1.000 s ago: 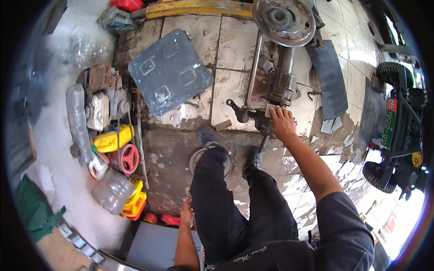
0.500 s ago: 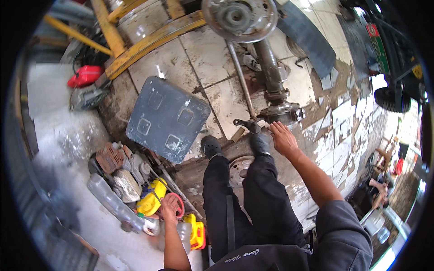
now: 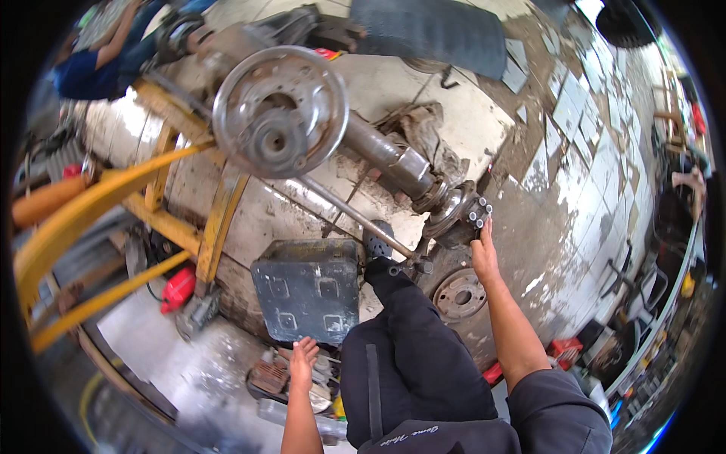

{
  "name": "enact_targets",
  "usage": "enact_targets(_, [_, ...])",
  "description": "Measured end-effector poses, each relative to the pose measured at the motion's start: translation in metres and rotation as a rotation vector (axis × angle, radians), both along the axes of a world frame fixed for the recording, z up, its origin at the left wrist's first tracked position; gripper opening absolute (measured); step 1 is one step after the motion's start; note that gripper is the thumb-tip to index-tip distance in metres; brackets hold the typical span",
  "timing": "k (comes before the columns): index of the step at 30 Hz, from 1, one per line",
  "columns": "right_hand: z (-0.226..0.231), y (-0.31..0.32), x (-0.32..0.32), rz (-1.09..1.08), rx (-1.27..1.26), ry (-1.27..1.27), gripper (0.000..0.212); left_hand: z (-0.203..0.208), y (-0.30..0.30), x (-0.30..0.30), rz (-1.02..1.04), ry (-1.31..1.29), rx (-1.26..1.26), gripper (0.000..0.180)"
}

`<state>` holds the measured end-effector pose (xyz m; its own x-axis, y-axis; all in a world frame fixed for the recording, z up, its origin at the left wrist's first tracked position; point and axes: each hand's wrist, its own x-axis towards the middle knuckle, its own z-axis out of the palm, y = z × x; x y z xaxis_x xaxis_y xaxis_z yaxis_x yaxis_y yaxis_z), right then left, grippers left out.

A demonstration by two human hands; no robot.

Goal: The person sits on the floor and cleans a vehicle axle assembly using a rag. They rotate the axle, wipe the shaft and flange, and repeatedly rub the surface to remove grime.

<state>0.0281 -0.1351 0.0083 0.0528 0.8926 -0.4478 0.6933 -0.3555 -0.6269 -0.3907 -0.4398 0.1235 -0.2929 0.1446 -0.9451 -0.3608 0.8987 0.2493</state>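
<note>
A greasy axle shaft (image 3: 393,160) stretches away from a round hub with shiny studs (image 3: 460,212) to a large rusty brake drum or wheel disc (image 3: 281,83). My right hand (image 3: 484,253) is at the studded end of the hub, its fingers stretched out along its edge; whether they touch it is hard to tell. My left hand (image 3: 303,356) hangs open, fingers spread and holding nothing, just short of a dark grey case (image 3: 306,291). A steel rod (image 3: 355,216) slants down from the disc to a joint beside my leg.
A yellow steel stand (image 3: 170,227) is at the left, with a person in blue (image 3: 87,76) beyond it. A round plate with holes (image 3: 459,295) lies near my right forearm. Broken tiles (image 3: 571,106) litter the right; a black rubber sheet (image 3: 431,34) lies at the back.
My view has turned and shifted. The left hand has come away from the yellow containers toward the grey case; the right hand stays by the hub, now at its studs.
</note>
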Motion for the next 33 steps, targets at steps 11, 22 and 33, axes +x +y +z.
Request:
enact_targets(11, [-0.003, 0.005, -0.006, -0.046, -0.027, -0.072, 0.099, 0.042, 0.281, -0.110, -0.384, 0.148, 0.415, 0.072])
enact_targets(22, [-0.010, -0.012, -0.023, -0.310, 0.010, -0.006, 0.096, 0.061, 0.445, -0.078, -0.714, 0.005, 0.667, 0.059])
enact_targets(33, [0.017, 0.004, -0.050, -1.086, 0.149, 0.550, 0.057, -0.081, 0.458, 0.028, -1.338, -0.372, 0.783, 0.047])
